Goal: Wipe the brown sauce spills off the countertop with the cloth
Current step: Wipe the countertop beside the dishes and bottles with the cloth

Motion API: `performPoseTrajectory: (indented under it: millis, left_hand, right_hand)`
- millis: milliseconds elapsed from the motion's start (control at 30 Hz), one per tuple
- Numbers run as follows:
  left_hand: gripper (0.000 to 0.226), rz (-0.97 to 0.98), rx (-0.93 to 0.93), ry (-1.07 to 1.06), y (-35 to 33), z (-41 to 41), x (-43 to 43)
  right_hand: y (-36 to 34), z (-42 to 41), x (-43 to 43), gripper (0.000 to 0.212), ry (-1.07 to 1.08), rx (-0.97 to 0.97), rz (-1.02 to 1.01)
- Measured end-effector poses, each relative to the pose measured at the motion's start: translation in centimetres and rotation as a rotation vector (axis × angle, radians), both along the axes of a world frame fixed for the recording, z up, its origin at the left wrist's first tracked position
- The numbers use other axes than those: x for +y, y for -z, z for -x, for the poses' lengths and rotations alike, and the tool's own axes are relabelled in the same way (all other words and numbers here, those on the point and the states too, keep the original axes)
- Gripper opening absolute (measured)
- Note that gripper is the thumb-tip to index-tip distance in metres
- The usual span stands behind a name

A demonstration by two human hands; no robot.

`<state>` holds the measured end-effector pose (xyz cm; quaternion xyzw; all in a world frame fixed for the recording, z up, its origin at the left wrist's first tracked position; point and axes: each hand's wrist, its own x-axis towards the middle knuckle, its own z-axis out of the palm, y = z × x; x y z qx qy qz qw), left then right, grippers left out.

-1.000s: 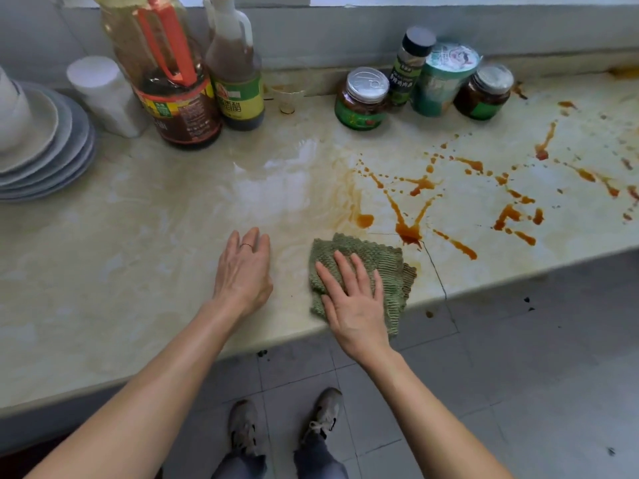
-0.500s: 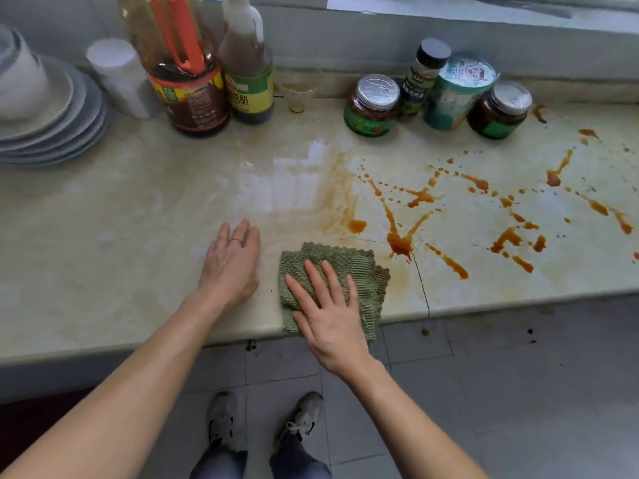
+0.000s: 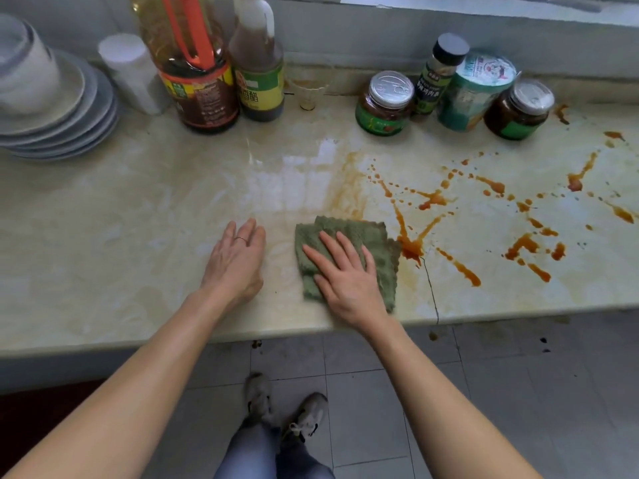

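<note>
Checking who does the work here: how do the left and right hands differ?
The right hand lies flat on the green cloth, pressing it down; the left hand rests on bare countertop. The left hand wears a ring; the right shows none. The right sits nearer the brown sauce spills. Both are open, palm down.

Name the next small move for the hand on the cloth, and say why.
Probably slide the right hand and cloth rightward over the sauce blot: it lies just beside the cloth's right edge, and more streaks spread beyond.
</note>
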<state>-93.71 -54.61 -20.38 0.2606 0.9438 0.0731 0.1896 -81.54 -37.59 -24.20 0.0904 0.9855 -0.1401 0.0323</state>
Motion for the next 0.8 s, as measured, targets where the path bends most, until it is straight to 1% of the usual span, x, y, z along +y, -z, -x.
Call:
performPoseTrajectory:
  millis: [100, 167, 267, 300, 367, 500, 567, 700, 733, 800]
  left_hand:
    - [0.076, -0.02, -0.01, 0.007, -0.1, 0.1, -0.4]
    - [0.075, -0.033, -0.011, 0.009, -0.1, 0.1, -0.5]
    - [0.071, -0.055, -0.007, -0.027, -0.3, 0.1, 0.2]
    - [0.07, -0.07, 0.0, -0.038, -0.5, 0.1, 0.7]
    - [0.07, -0.104, 0.012, -0.01, -1.0, 0.6, 1.9]
    - [0.071, -0.163, 0.008, 0.067, -1.8, 1.8, 4.3]
    - [0.074, -0.159, 0.005, 0.089, -2.1, 2.2, 5.1]
    - [0.075, -0.143, 0.006, 0.094, -2.1, 3.5, 6.0]
    - [0.075, -0.137, 0.007, 0.094, -2.1, 3.7, 6.2]
    - [0.074, -0.12, -0.007, 0.107, -2.0, 4.1, 6.6]
  right_hand:
    - [0.2, 1.4, 0.3, 0.054, 0.092, 0.003, -0.007]
    - [0.2, -0.8, -1.7, 0.053, 0.124, 0.049, -0.011]
    - [0.4, -4.8, -4.0, 0.052, 0.077, 0.066, -0.037]
    - [0.4, -4.8, -3.5, 0.053, 0.062, 0.052, -0.04]
    - [0.4, -2.0, -1.9, 0.054, 0.051, 0.034, -0.067]
    - [-0.1, 4.2, 0.1, 0.062, 0.155, -0.089, -0.044]
    - [0.0, 3.3, -0.9, 0.061, 0.191, -0.061, -0.031]
    - [0.2, -2.8, -4.3, 0.056, 0.137, -0.007, -0.071]
    - [0.3, -3.0, -4.0, 0.056, 0.132, -0.018, -0.074]
    - [0.2, -0.5, -2.3, 0.056, 0.138, -0.036, -0.077]
